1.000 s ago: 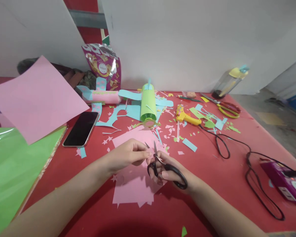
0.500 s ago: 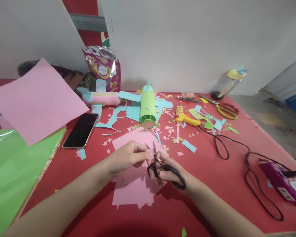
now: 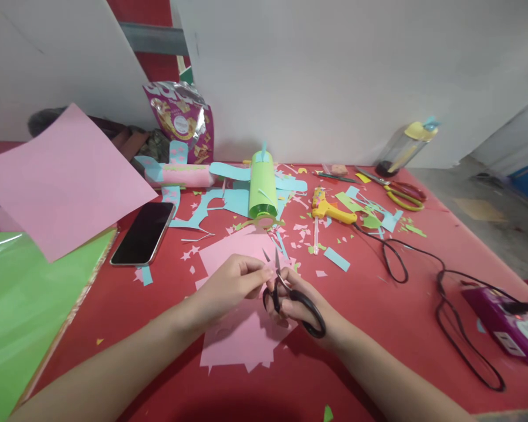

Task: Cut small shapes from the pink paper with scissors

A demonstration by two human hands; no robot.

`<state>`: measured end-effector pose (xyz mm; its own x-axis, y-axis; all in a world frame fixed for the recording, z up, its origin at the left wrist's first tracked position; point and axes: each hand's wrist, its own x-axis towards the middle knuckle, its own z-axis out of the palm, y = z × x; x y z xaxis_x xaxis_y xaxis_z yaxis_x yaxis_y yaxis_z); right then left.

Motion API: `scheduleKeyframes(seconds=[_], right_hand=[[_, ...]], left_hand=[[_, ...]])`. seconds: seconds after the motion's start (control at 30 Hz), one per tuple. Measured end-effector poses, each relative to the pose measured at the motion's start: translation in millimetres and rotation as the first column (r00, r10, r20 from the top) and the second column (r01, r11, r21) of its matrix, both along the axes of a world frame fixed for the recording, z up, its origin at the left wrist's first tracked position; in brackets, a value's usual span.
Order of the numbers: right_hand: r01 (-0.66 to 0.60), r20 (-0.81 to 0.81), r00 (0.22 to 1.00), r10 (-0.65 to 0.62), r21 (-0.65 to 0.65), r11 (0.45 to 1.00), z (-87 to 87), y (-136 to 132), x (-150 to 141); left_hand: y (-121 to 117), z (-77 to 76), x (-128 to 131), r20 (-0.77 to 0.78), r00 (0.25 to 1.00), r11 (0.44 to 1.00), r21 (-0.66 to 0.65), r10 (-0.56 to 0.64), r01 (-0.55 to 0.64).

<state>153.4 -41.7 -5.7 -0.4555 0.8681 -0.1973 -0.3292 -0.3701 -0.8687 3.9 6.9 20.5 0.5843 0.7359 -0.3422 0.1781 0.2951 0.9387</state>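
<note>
My right hand (image 3: 298,300) grips black scissors (image 3: 305,300), blades (image 3: 277,262) parted toward twelve o'clock, above pink paper (image 3: 233,341). My left hand (image 3: 237,278) pinches narrowly at their nine o'clock; on what, I cannot tell. Closing the blades hastily could nick its fingertips, which lie just beside them.

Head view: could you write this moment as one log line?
right hand: holds black-handled scissors, open | left hand: pinched beside them, contents unclear | below: pink paper | beyond: green tube

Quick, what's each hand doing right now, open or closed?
Left hand: closed in a fingertip pinch; I can't tell what's in it.
Right hand: closed, holding opened black-handled scissors.
</note>
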Motion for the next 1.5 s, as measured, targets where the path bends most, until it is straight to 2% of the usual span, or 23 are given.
scheduleKeyframes(seconds=[0.4,0.8,1.5], right_hand=[[0.030,0.035,0.999,-0.029,-0.028,0.999,3.1,-1,-4],[0.032,0.062,0.997,-0.034,0.044,0.999,2.4,-1,-6],[0.087,0.118,0.988,-0.096,0.083,0.993,-3.2,-3,-8]], left_hand=[[-6,0.1,4,-0.008,0.996,0.996,0.026,0.084,-0.084],[-11,-7.5,6,0.071,0.985,0.987,-0.033,0.160,-0.158],[-9,-7.2,8,0.057,0.980,0.982,-0.011,0.190,-0.190]])
